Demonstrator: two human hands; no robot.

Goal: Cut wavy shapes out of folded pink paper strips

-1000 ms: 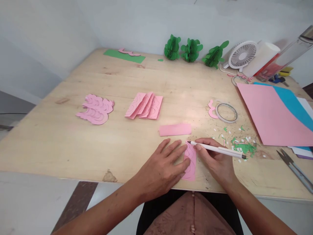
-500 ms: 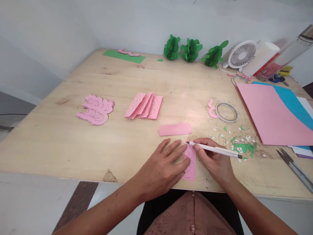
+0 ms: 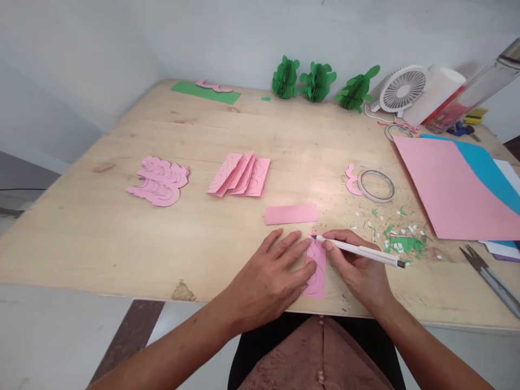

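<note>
A wooden table (image 3: 134,238) carried a large pink sheet (image 3: 455,189) at its right side. The left hand (image 3: 274,277) lay flat and spread, grasping nothing, partly over a drawn-on pink strip (image 3: 319,273) near the front edge; the right hand (image 3: 359,271) gripped a white pen (image 3: 365,251), its tip at the strip's far end.

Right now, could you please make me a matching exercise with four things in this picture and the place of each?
1. White pen
2. Left hand
3. Snips
4. White fan

A. By the wall
B. Right of the green scraps
C. In the right hand
D. Spread on the marked pink strip

Pairs: 1-C, 2-D, 3-B, 4-A.
</note>
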